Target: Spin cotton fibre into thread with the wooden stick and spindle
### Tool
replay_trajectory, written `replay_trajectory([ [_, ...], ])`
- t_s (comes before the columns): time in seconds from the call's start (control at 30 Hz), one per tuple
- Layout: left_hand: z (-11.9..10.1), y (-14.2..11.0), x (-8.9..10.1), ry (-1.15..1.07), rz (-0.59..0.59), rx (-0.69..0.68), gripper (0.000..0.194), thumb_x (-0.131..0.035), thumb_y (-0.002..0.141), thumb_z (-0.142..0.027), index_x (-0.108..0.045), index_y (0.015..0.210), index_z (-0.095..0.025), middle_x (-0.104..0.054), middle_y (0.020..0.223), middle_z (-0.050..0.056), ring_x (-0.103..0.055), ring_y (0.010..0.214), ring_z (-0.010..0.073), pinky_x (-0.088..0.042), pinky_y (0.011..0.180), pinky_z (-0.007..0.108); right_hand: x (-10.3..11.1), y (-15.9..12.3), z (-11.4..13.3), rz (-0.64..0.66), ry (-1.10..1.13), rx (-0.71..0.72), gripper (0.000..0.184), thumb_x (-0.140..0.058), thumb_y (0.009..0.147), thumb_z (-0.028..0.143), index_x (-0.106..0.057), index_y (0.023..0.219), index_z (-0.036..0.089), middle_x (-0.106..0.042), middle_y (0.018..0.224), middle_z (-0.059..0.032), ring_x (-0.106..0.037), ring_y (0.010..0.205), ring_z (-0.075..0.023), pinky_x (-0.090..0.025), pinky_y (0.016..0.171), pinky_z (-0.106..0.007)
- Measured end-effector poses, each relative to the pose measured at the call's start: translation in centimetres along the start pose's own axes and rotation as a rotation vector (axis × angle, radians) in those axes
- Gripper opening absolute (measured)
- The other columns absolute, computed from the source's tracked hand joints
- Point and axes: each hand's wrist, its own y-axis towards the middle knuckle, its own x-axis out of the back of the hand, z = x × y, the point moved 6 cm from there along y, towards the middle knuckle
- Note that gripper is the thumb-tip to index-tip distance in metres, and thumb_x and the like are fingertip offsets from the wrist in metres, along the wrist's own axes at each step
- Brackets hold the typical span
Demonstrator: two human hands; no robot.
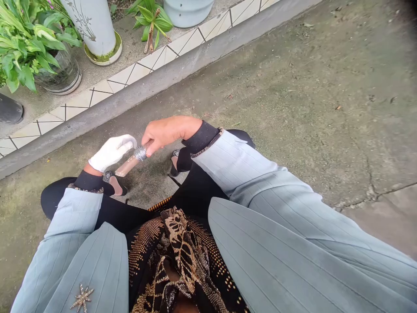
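My right hand [171, 131], bare, is closed round one end of a brown wooden stick [128, 166] that slants down to the left. Silvery wire [140, 153] is wound in a tight band round the stick, just beside my right fingertips. My left hand [112, 152] wears a white glove. Its fingers curl in beside the wire band, and whatever they pinch is too small to tell. Both hands are above the ground between my knees, over my dark shoes [117, 184].
A raised bed edged with white tiles [127, 81] runs diagonally across the top left. On it stand a leafy plant in a glass pot [60, 71], a tall white pot [97, 30] on a saucer and a pale blue pot [189, 12]. Concrete ground [293, 95] stretches to the right.
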Motion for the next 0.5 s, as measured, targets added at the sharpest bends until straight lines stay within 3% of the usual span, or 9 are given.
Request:
replay_trajectory([
  [0.2, 1.9, 0.4, -0.5, -0.249, -0.123, 0.116, 0.045, -0.053, 0.103, -0.059, -0.071, 0.101, -0.018, -0.062, 0.073, 0.003, -0.054, 0.06, 0.015, -0.047, 0.057, 0.028, 3.6, -2.2, -0.4, -0.409, 0.179, -0.021, 0.02, -0.067, 0.098, 0.025, -0.072, 0.085, 0.012, -0.058, 0.067, 0.0018, -0.05, 0.065, -0.0099, -0.035, 0.066, -0.026],
  [0.37, 0.0, 0.5, -2.1, -0.34, -0.018, 0.05, 0.049, -0.051, 0.104, -0.063, -0.069, 0.104, -0.017, -0.052, 0.065, -0.002, -0.048, 0.056, 0.0126, -0.043, 0.054, 0.025, 3.6, -2.0, -1.1, -0.486, 0.198, -0.122, 0.018, -0.07, 0.097, 0.023, -0.071, 0.083, 0.011, -0.06, 0.067, 0.0002, -0.053, 0.065, -0.0108, -0.037, 0.066, -0.027],
  [0.5, -0.9, 0.4, -2.9, -0.282, 0.042, 0.054, 0.048, -0.051, 0.104, -0.062, -0.069, 0.106, -0.017, -0.061, 0.077, 0.0, -0.053, 0.062, 0.0122, -0.046, 0.06, 0.024, 3.6, -1.3, -2.0, -0.543, 0.21, -0.207, 0.022, -0.068, 0.101, 0.028, -0.073, 0.089, 0.011, -0.067, 0.076, -0.0037, -0.06, 0.069, -0.013, -0.043, 0.069, -0.028],
])
